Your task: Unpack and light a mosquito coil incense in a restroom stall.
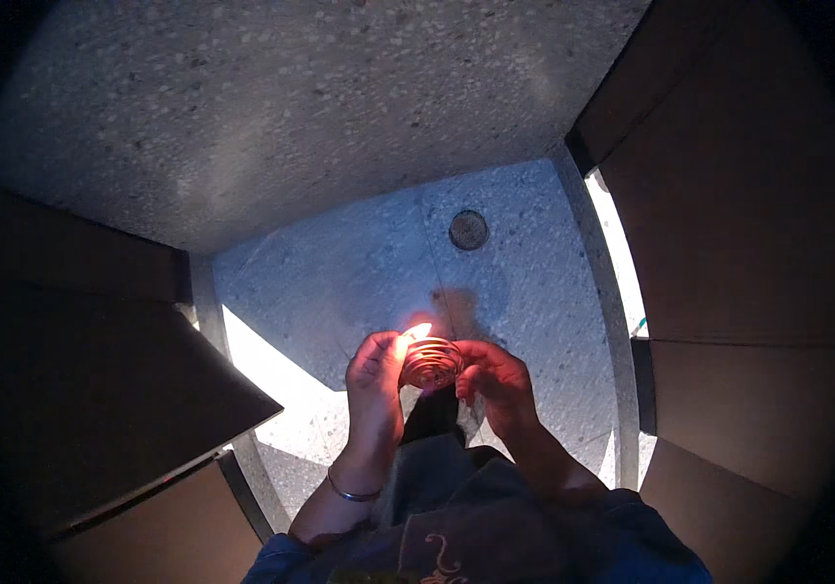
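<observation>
A spiral coil [432, 363], like an incense or mosquito coil, is held in front of my body, its rings sagging apart. My right hand [501, 376] grips its right edge between thumb and fingers. At the coil's upper left rim a bright flame [419, 331] burns beside the thumb of my left hand [377, 372]. That hand is closed around what seems to be a lighter, its body hidden by the fingers. Red-orange glow lights the coil and both hands. A metal bangle [351, 495] circles my left wrist.
Brown partition panels stand at the left [96, 379] and right [738, 241]. A speckled terrazzo wall [300, 102] rises ahead. A round drain [469, 230] is set in the terrazzo floor [329, 285]. Bright light enters beneath the panels and past the left panel's edge.
</observation>
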Demonstrator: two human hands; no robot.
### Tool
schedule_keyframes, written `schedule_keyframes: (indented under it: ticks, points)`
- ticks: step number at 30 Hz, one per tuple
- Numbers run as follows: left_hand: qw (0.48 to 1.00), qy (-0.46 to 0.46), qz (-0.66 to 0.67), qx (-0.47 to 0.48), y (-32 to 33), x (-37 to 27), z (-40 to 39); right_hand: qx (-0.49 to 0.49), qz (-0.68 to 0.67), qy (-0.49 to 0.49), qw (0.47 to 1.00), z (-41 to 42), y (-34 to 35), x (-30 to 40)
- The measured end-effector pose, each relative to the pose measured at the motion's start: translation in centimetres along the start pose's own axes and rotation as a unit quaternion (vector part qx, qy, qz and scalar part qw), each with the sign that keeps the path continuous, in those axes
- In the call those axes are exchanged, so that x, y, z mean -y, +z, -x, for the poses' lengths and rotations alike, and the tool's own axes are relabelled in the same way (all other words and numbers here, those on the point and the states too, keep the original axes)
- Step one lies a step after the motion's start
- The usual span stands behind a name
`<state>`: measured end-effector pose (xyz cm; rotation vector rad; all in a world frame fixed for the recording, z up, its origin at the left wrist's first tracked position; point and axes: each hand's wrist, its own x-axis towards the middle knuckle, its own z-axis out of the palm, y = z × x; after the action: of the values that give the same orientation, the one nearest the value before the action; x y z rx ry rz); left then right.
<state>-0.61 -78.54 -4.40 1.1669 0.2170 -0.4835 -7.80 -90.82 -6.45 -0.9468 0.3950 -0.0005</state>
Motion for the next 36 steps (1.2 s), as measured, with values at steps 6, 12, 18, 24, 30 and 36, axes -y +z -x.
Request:
schedule_keyframes:
  ticks: [6,12,18,24,30,36]
  points:
    - [0.999,-0.046,0.003,-0.011,2.0,1.0,-8.5,-0.062,0.000,0.027,0.998,-7.9,-2.5,-0.4]
    - [0.996,-0.074,-0.045,-0.021,2.4,4.4,-15.9,-0.075,-0.025,0.058,0.995,-14.5,-5.6,-1.4]
    - [0.990,-0.125,0.030,-0.059,2.7,9.1,-21.4,-0.112,-0.042,0.076,0.990,-20.1,-10.9,-4.3]
    - [0.987,-0.135,0.030,-0.081,1.3,14.9,-24.8,-0.072,-0.001,0.080,0.994,-24.1,-15.9,-8.0]
    - [0.991,-0.059,-0.022,-0.122,-0.7,20.5,-29.4,-0.035,0.016,0.160,0.986,-28.0,-21.3,-12.8]
    - [0.983,-0.046,-0.147,-0.099,-5.8,29.1,-37.0,-0.034,0.329,0.195,0.923,-34.3,-39.0,-21.7]
